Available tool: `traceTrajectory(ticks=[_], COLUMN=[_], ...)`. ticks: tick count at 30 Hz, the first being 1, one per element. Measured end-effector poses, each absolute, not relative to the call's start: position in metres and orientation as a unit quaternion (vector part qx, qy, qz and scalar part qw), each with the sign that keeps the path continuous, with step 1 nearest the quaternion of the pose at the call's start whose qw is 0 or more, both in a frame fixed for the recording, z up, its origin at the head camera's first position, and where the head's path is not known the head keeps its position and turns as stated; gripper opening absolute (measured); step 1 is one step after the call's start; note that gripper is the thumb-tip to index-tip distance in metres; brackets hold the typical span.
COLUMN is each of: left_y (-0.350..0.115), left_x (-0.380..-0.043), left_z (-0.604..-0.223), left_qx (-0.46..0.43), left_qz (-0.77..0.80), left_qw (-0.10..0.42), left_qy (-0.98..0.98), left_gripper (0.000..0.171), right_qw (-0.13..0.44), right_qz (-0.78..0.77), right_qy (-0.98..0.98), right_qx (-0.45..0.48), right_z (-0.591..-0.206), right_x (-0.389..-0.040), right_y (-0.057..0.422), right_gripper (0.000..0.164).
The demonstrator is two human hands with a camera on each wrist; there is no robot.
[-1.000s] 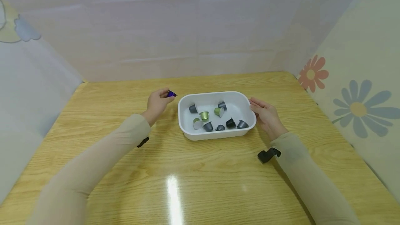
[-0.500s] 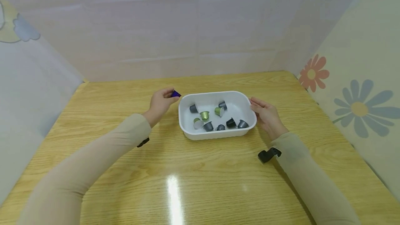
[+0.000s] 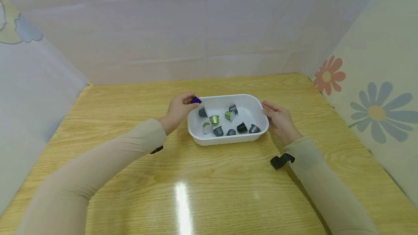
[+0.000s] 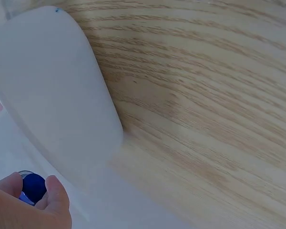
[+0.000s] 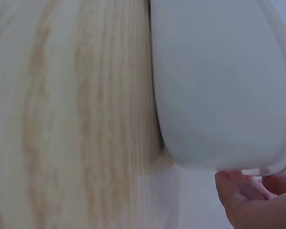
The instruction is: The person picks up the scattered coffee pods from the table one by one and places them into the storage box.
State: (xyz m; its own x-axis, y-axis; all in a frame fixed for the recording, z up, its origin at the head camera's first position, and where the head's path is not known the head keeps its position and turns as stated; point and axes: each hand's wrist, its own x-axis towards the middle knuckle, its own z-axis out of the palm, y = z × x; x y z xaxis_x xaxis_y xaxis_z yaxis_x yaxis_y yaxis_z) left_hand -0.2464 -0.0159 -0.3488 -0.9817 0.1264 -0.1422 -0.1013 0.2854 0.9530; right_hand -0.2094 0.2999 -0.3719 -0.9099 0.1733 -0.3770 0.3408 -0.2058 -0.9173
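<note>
My left hand (image 3: 181, 109) pinches a dark blue-purple coffee capsule (image 3: 196, 99) between thumb and fingers, at the left end of a white plastic tub (image 3: 228, 141). In the left wrist view, the capsule (image 4: 34, 187) shows a rounded blue face beside the tub's wall (image 4: 52, 81). Inside the tub lie several capsules: green ones such as the green capsule (image 3: 214, 119), grey ones such as the grey capsule (image 3: 218, 131), and a black capsule (image 3: 241, 127). My right hand (image 3: 279, 120) touches the tub's right end from outside, fingers fairly straight; its fingertips (image 5: 224, 177) meet the wall below the rim.
The tub stands on a wooden table (image 3: 212, 184) with a pale wall covering (image 3: 147, 28) behind it. A flower-printed sheet (image 3: 375, 113) borders the right side. Both sleeved forearms reach in from the near edge, each with a black wrist strap.
My left hand has moved right with the capsule, from beside the tub to its left rim. The right hand and the capsules in the tub have stayed nearly the same.
</note>
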Motion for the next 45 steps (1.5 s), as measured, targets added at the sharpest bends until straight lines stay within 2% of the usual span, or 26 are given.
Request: traceTrajectory(ticks=[11, 21, 45], left_y=[0.0, 0.015, 0.035], left_x=[-0.235, -0.228, -0.219], left_z=[-0.342, -0.343, -0.353], left_qx=[0.018, 0.024, 0.062], left_qz=[0.594, 0.589, 0.588], left_qw=[0.114, 0.135, 0.161], left_qy=[0.796, 0.797, 0.79], left_gripper=[0.051, 0.051, 0.051], right_qw=[0.038, 0.06, 0.062], right_qz=[-0.756, -0.751, -0.755], right_qy=[0.625, 0.624, 0.62], right_qx=[0.19, 0.206, 0.203], right_z=[-0.374, -0.371, -0.372], right_x=[-0.205, -0.207, -0.205], right_y=[0.3, 0.299, 0.299], right_gripper=[0.052, 0.053, 0.053])
